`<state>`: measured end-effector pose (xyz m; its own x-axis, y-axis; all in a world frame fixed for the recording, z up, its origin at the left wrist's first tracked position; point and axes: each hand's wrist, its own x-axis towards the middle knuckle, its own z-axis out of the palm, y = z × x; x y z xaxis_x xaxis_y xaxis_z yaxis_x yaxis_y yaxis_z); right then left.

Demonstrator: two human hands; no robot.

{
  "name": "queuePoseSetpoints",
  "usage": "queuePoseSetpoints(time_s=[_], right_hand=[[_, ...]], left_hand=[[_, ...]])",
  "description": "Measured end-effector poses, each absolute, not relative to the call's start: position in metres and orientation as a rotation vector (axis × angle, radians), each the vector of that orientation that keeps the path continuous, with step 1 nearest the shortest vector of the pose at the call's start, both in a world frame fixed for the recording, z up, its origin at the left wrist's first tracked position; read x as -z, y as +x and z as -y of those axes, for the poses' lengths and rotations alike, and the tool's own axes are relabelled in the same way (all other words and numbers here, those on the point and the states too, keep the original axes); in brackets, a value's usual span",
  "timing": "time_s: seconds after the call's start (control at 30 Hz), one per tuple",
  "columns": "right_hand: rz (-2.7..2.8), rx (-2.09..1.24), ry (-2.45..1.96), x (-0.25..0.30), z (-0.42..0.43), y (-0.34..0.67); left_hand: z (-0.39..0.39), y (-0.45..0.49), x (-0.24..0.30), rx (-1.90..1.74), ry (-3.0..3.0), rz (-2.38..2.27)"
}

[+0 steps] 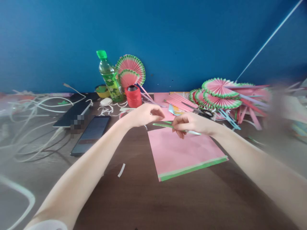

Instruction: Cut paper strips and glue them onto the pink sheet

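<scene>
My right hand (185, 124) pinches a thin green paper strip (161, 125) over the far part of a pink paper sheet (185, 150). A pale end of a strip sticks out on the right side of that hand. The sheet lies flat on the table, with a green and whitish band along its near edge. Just left of the strip, my left hand (148, 114) hovers with curved fingers and thumb apart, and I see nothing in it. Scissors (206, 113) with black handles lie behind my right hand.
Pleated pink-and-green paper fans (220, 92) are piled at right rear. Behind my left hand stand a red spool (133, 96), a green-capped bottle (110, 80) and more fans (131, 70). A phone (92, 134) and tangled white cables (35, 111) lie left. A white paper scrap (121, 170) lies nearer.
</scene>
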<state>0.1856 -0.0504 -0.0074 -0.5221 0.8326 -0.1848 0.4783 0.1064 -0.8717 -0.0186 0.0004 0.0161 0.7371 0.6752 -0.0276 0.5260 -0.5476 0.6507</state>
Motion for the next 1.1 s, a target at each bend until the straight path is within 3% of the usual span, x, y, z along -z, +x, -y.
queuePoseSetpoints(time_s=[1.1], right_hand=[[2.013, -1.354, -1.236, 0.012, 0.054, 0.180]], left_hand=[[0.012, -0.003, -0.002, -0.207, 2.419, -0.820]])
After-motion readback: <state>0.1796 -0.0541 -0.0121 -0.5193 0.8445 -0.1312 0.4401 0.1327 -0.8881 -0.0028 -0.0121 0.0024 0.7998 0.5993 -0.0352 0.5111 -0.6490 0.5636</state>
